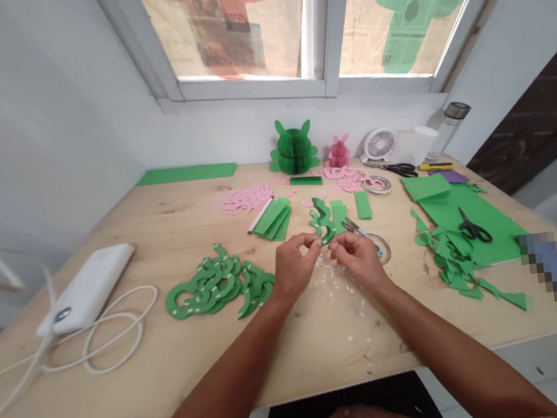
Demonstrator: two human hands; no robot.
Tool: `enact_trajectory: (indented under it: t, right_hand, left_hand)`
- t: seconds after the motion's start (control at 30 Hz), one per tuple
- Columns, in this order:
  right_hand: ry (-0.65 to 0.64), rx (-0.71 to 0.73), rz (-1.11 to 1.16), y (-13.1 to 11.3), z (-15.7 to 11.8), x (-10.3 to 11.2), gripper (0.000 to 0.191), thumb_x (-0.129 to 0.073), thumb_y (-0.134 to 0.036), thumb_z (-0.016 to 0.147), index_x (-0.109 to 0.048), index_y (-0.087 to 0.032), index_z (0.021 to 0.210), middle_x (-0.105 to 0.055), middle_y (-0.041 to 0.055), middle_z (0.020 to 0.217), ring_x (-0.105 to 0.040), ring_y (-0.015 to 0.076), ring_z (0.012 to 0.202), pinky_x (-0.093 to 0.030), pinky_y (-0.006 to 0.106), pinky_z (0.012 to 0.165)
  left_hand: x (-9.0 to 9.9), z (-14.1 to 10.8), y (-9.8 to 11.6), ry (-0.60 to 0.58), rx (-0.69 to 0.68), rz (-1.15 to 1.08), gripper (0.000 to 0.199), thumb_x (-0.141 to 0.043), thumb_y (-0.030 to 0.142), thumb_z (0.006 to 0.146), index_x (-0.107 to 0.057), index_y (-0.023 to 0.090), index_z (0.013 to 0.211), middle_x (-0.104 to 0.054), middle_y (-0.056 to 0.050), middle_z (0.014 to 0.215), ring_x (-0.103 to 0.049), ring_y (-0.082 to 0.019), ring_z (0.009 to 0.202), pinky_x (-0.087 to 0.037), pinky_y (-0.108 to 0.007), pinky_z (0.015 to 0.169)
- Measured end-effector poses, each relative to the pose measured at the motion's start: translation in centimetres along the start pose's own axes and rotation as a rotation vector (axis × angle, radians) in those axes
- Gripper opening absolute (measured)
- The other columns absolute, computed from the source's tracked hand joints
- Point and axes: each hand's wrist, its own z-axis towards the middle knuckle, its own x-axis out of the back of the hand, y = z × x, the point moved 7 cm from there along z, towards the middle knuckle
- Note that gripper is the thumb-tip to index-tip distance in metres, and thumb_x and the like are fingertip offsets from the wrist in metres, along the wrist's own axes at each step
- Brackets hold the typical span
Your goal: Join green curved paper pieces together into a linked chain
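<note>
My left hand is closed in a pinch at the near end of a curved green paper cutout that bears small white strips. Close beside it, my right hand also pinches, its fingertips almost meeting the left ones; whatever lies between them is too small to make out. Tiny white scraps are scattered on the table below both hands. Left of my left hand lies a pile of curved green cutouts with white strips on them. Small scissors and a tape roll rest just beyond my right hand.
A white power bank with a looped cable occupies the left. Green offcuts, green sheets and black scissors lie right. Farther back are pink cutouts, green and pink honeycomb paper figures, a fan and a bottle.
</note>
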Motion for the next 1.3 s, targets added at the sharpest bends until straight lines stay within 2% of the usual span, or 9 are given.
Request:
enact_trajectory:
  t: [0.1,0.23,0.63,0.9,1.3]
  right_hand:
    - [-0.031,0.054,-0.047,-0.1,-0.1,-0.4,0.014,-0.054,-0.029,0.074,-0.059,-0.016,0.072,-0.06,0.0001,0.06,-0.05,0.0109,0.051,-0.038,0.021,0.048]
    - [-0.029,0.044,-0.045,0.2,-0.1,-0.6,0.015,-0.053,-0.031,0.075,-0.058,-0.016,0.074,-0.06,0.0006,0.062,-0.05,0.0112,0.052,-0.039,0.022,0.049]
    - [-0.037,0.018,-0.037,0.5,0.0,-0.5,0.019,-0.052,-0.032,0.075,-0.055,-0.017,0.063,-0.054,-0.0006,0.055,-0.046,0.0112,0.049,-0.036,0.022,0.048]
    - [-0.038,-0.006,-0.025,0.9,0.1,-0.6,0.016,-0.052,-0.028,0.073,-0.057,-0.017,0.063,-0.056,-0.0004,0.056,-0.047,0.0113,0.049,-0.036,0.022,0.048]
    - [-0.016,-0.006,-0.027,1.3,0.2,-0.6,0.016,-0.053,-0.028,0.071,-0.058,-0.017,0.062,-0.057,-0.0008,0.054,-0.046,0.0109,0.047,-0.035,0.022,0.046]
  left_hand:
    - [0.0,-0.1,0.3,0.013,-0.054,0.033,0.011,-0.056,0.021,0.073,-0.065,0.018,0.067,-0.069,-0.001,0.071,-0.063,-0.016,0.07,-0.046,-0.027,0.069]
    - [0.1,-0.3,1.0,0.016,-0.135,0.068,0.011,-0.055,0.018,0.073,-0.065,0.019,0.068,-0.069,-0.002,0.072,-0.063,-0.017,0.072,-0.046,-0.028,0.071]
    - [-0.3,-0.7,2.4,-0.007,-0.29,0.236,0.01,-0.054,0.019,0.076,-0.063,0.02,0.071,-0.068,-0.003,0.073,-0.061,-0.018,0.074,-0.043,-0.034,0.078]
    - [-0.4,-0.8,2.5,-0.003,-0.313,0.242,0.011,-0.054,0.018,0.076,-0.062,0.019,0.07,-0.067,-0.003,0.072,-0.06,-0.018,0.073,-0.043,-0.033,0.078]
    - [-0.5,-0.7,2.2,-0.019,-0.253,0.214,0.01,-0.055,0.018,0.075,-0.063,0.02,0.069,-0.068,-0.003,0.073,-0.061,-0.018,0.074,-0.044,-0.034,0.078]
